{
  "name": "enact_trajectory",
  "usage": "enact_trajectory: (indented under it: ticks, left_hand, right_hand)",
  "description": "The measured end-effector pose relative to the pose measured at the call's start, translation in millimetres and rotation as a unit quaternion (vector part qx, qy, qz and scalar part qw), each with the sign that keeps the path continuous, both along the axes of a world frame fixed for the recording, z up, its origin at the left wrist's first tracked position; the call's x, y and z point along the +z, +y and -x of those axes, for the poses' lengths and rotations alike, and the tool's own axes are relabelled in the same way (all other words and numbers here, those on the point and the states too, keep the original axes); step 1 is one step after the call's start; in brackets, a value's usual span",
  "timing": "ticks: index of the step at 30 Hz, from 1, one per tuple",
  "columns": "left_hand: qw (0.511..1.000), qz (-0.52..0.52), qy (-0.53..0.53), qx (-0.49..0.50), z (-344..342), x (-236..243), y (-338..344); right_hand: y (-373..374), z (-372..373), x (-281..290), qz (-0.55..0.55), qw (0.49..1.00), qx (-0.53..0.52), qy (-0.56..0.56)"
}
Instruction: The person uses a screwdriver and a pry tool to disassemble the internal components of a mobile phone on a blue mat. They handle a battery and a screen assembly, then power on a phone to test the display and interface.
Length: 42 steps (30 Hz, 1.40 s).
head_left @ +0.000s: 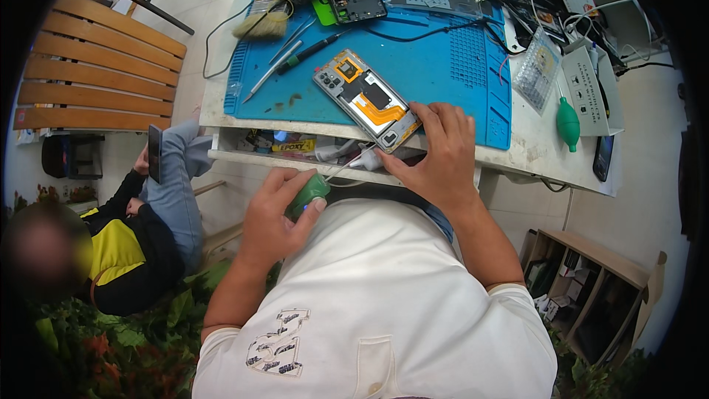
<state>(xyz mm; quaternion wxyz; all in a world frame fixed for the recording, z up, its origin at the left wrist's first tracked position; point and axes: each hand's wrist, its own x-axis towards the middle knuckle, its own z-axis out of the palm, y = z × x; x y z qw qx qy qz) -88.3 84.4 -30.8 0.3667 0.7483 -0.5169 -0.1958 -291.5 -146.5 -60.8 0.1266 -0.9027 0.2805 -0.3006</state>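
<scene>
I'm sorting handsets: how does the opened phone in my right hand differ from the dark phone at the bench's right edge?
The opened phone shows orange and silver inside; the dark phone shows a dark face. Your right hand holds the opened phone's near end; no hand touches the dark phone. Both are oblong.

Left hand (275, 213) holding a green item (312, 191), right hand (444, 159) on an opened phone (369, 97), blue mat (439, 100) partly beneath

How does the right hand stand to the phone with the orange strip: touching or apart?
Touching: the head view shows the right hand gripping the phone by its near end.
</scene>
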Motion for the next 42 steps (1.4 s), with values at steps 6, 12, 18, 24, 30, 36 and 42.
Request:
enact_trajectory:
  ticks: [6,12,18,24,30,36,42]
  left_hand:
    - [1.0,-0.014,-0.01,0.001,0,7,-1]
    - [1.0,-0.015,-0.026,-0.001,0,12,-2]
    - [0.998,-0.019,-0.059,-0.003,-2,19,-3]
    - [0.996,-0.04,-0.078,-0.007,-2,27,-4]
    - [0.994,-0.059,-0.088,-0.013,-2,38,-7]
    - [0.989,-0.066,-0.129,-0.026,-6,48,-11]
    - [0.971,-0.119,-0.196,-0.06,-21,72,-23]
  right_hand:
    - [1,0,-2,-0.007,1.0,-0.004,-0.002]
    - [2,1,-2,-0.019,1.0,-0.005,-0.005]
    - [3,0,-2,-0.03,0.999,-0.006,-0.018]
    - [3,0,-4,-0.029,0.999,-0.008,-0.02]
    - [3,0,-4,-0.026,0.999,-0.009,-0.024]
    - [3,1,-5,-0.027,0.999,-0.009,-0.029]
    - [2,0,-6,-0.025,0.999,-0.009,-0.038]
